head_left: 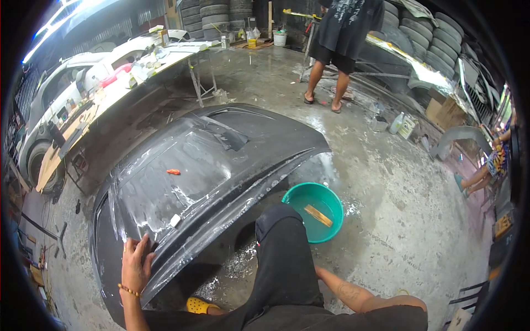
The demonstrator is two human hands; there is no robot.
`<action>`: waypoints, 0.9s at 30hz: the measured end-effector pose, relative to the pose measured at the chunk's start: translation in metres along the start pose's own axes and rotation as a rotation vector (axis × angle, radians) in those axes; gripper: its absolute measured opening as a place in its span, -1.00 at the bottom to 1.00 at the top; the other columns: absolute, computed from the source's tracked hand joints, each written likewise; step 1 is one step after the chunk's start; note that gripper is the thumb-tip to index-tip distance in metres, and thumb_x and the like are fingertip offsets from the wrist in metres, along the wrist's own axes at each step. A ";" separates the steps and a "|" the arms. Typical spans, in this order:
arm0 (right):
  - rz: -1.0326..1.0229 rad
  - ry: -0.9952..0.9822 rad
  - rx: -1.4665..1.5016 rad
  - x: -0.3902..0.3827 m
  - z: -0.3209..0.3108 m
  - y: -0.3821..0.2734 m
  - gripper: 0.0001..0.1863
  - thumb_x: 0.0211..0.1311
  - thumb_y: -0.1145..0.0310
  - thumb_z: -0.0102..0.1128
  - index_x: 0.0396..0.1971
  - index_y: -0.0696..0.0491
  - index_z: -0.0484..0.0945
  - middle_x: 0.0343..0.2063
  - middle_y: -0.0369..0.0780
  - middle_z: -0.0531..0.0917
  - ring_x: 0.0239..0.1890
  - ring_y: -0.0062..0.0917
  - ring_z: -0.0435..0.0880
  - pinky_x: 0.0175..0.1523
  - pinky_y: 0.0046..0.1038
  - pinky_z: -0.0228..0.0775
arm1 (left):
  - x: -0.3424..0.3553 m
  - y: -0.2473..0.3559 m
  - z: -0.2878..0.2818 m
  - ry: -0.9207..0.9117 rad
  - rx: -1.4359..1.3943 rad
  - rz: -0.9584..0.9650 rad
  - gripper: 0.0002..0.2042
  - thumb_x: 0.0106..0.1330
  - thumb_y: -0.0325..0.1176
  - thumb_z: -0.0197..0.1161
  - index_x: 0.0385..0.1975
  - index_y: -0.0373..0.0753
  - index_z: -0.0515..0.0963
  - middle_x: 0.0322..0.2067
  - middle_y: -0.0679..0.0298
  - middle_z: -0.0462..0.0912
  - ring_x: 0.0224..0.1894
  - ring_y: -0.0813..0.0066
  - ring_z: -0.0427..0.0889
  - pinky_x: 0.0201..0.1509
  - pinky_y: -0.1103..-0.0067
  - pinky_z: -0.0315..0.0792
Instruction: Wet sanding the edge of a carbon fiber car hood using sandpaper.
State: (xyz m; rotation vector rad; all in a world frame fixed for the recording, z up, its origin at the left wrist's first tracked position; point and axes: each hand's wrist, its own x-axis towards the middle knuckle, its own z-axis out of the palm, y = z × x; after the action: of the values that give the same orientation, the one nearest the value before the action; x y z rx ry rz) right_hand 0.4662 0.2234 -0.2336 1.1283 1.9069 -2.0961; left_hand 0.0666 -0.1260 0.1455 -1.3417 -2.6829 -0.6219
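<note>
A dark car hood [182, 149] lies in front of me, wet and streaked with whitish residue. My left hand [136, 259] rests at its near left part, fingers stretched and somewhat apart, with no held thing visible. Just beyond that hand sits a small white block [175, 220]. Farther up the panel lies a small orange object [173, 172]. My right forearm [348, 292] passes behind my leg, which hides the hand. Right of my knee stands a green basin [339, 212] of water with a wooden strip [318, 215] in it.
A cluttered worktable [99, 113] stands at the left before a pale car [66, 83]. Another person [348, 33] stands at the back, and a second person [488, 165] is at the far right. Stacked tyres [218, 14] line the back. The concrete floor [397, 220] is wet in places.
</note>
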 end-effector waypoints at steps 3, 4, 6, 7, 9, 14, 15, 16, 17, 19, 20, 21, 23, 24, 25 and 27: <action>-0.017 -0.012 0.038 -0.014 -0.026 0.010 -0.55 0.53 0.15 0.19 0.25 0.10 0.54 0.06 -0.15 0.68 0.04 -0.38 0.66 0.15 -0.24 0.54 | 0.021 0.025 -0.012 -0.034 0.068 0.133 -0.46 0.24 -0.52 0.40 0.28 -0.29 0.54 -0.09 -0.02 0.51 -0.02 0.00 0.53 0.13 0.26 0.47; -0.058 -0.029 0.040 -0.005 -0.041 -0.007 -0.59 0.56 0.15 0.17 0.21 0.10 0.58 -0.07 -0.23 0.74 -0.09 -0.50 0.72 0.04 -0.33 0.61 | 0.026 0.028 -0.016 -0.022 0.062 0.185 -0.46 0.24 -0.51 0.40 0.28 -0.28 0.55 -0.10 -0.01 0.51 -0.02 0.00 0.53 0.13 0.25 0.46; -0.170 0.236 0.075 -0.028 -0.029 -0.091 -0.65 0.55 0.20 0.20 0.12 0.11 0.63 -0.22 -0.31 0.74 -0.26 -0.58 0.73 -0.14 -0.48 0.63 | 0.020 0.023 -0.021 0.009 0.037 0.179 -0.48 0.25 -0.50 0.40 0.27 -0.28 0.56 -0.12 0.00 0.53 -0.02 0.00 0.54 0.13 0.23 0.46; -0.235 0.379 0.049 -0.041 -0.028 -0.127 -0.69 0.55 0.24 0.21 0.11 0.09 0.64 -0.22 -0.28 0.75 -0.28 -0.59 0.72 -0.14 -0.50 0.63 | 0.022 0.018 -0.014 0.016 0.016 0.192 -0.49 0.27 -0.49 0.40 0.27 -0.27 0.57 -0.12 0.00 0.55 -0.04 0.01 0.56 0.11 0.25 0.48; -0.512 0.613 0.165 -0.059 -0.060 -0.147 -0.75 0.55 0.27 0.22 0.07 0.04 0.65 -0.26 -0.26 0.74 -0.31 -0.61 0.71 -0.16 -0.52 0.61 | 0.043 0.031 0.021 0.022 -0.113 0.217 -0.50 0.32 -0.45 0.39 0.29 -0.21 0.56 -0.10 -0.02 0.55 -0.02 -0.02 0.56 0.13 0.25 0.48; -0.778 0.588 0.175 -0.064 -0.033 -0.282 -0.75 0.52 0.33 0.25 0.07 0.10 0.63 -0.22 -0.27 0.71 -0.30 -0.66 0.68 -0.13 -0.55 0.60 | 0.051 0.008 0.097 -0.008 -0.210 0.219 -0.49 0.37 -0.32 0.41 0.32 -0.17 0.53 -0.10 -0.03 0.52 -0.04 -0.01 0.55 0.10 0.25 0.49; -0.829 0.510 0.149 -0.056 -0.012 -0.307 -0.74 0.51 0.31 0.26 0.07 0.10 0.63 -0.23 -0.26 0.72 -0.29 -0.64 0.69 -0.09 -0.54 0.60 | 0.047 0.001 0.108 0.000 -0.221 0.193 -0.49 0.37 -0.32 0.41 0.33 -0.17 0.53 -0.10 -0.03 0.52 -0.03 -0.01 0.55 0.09 0.25 0.50; -0.818 0.362 0.106 -0.041 0.008 -0.324 -0.73 0.50 0.29 0.29 0.06 0.10 0.64 -0.22 -0.28 0.72 -0.28 -0.66 0.68 -0.12 -0.54 0.59 | 0.040 -0.009 0.117 0.037 -0.231 0.178 -0.49 0.38 -0.32 0.40 0.33 -0.18 0.52 -0.09 -0.02 0.52 -0.03 0.00 0.56 0.09 0.26 0.51; -0.802 0.225 0.059 -0.025 0.026 -0.339 -0.72 0.49 0.28 0.33 0.06 0.09 0.65 -0.21 -0.30 0.72 -0.27 -0.68 0.67 -0.15 -0.54 0.58 | 0.037 -0.013 0.125 0.047 -0.243 0.173 -0.49 0.38 -0.32 0.40 0.33 -0.18 0.52 -0.09 -0.02 0.52 -0.03 0.00 0.56 0.09 0.26 0.51; -0.779 -0.034 -0.288 0.010 0.066 -0.364 -0.66 0.46 0.23 0.36 0.08 0.12 0.65 -0.19 -0.29 0.74 -0.22 -0.65 0.70 -0.13 -0.49 0.58 | 0.028 -0.021 0.133 0.059 -0.350 0.076 -0.50 0.40 -0.32 0.39 0.33 -0.19 0.51 -0.07 -0.01 0.52 -0.02 -0.01 0.57 0.11 0.27 0.51; -0.720 -0.170 -0.391 0.025 0.083 -0.375 -0.62 0.44 0.21 0.37 0.10 0.13 0.64 -0.16 -0.26 0.75 -0.19 -0.62 0.71 -0.11 -0.47 0.58 | 0.027 -0.017 0.132 0.050 -0.417 0.023 -0.51 0.43 -0.32 0.37 0.34 -0.19 0.51 -0.05 0.00 0.53 0.00 0.02 0.59 0.12 0.31 0.52; -0.662 -0.313 -0.490 0.039 0.103 -0.381 -0.58 0.43 0.19 0.39 0.12 0.14 0.63 -0.14 -0.22 0.76 -0.16 -0.59 0.73 -0.08 -0.45 0.59 | 0.025 -0.017 0.134 0.055 -0.419 0.010 -0.51 0.43 -0.32 0.37 0.34 -0.19 0.51 -0.05 0.00 0.53 0.00 0.02 0.59 0.12 0.31 0.52; -0.771 -0.381 -0.640 0.084 0.133 -0.371 -0.50 0.40 0.13 0.41 0.18 0.14 0.61 -0.09 -0.11 0.77 -0.11 -0.49 0.76 -0.01 -0.40 0.61 | 0.025 -0.020 0.140 0.109 -0.563 -0.093 -0.52 0.45 -0.31 0.35 0.35 -0.19 0.52 -0.02 0.02 0.55 0.01 0.08 0.62 0.12 0.36 0.51; -0.790 -0.390 -0.625 0.095 0.153 -0.366 -0.47 0.40 0.12 0.41 0.21 0.14 0.58 -0.05 -0.07 0.77 -0.09 -0.44 0.77 0.01 -0.37 0.62 | 0.020 -0.025 0.144 0.140 -0.606 -0.151 -0.52 0.48 -0.29 0.33 0.37 -0.18 0.51 0.00 0.07 0.57 0.01 0.16 0.64 0.12 0.38 0.51; -0.806 -0.395 -0.612 0.099 0.168 -0.364 -0.43 0.39 0.11 0.41 0.25 0.14 0.56 -0.01 -0.02 0.76 -0.08 -0.40 0.79 0.04 -0.35 0.63 | 0.017 -0.025 0.143 0.144 -0.601 -0.165 -0.52 0.48 -0.29 0.33 0.37 -0.18 0.51 0.00 0.07 0.57 0.01 0.16 0.64 0.12 0.38 0.51; -0.747 -0.421 -0.575 0.094 0.182 -0.357 -0.35 0.39 0.15 0.40 0.37 0.12 0.45 0.09 0.00 0.70 -0.05 -0.39 0.79 0.07 -0.35 0.63 | 0.008 -0.025 0.141 0.174 -0.769 -0.297 -0.52 0.50 -0.27 0.31 0.39 -0.15 0.50 -0.01 0.12 0.59 0.03 0.23 0.65 0.14 0.39 0.51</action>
State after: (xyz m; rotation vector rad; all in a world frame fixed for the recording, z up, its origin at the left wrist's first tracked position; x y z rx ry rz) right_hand 0.1288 0.1753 -0.0019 -0.1620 2.6483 -1.5992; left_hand 0.0575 -0.0791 0.0108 -0.8977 -2.5982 -1.8403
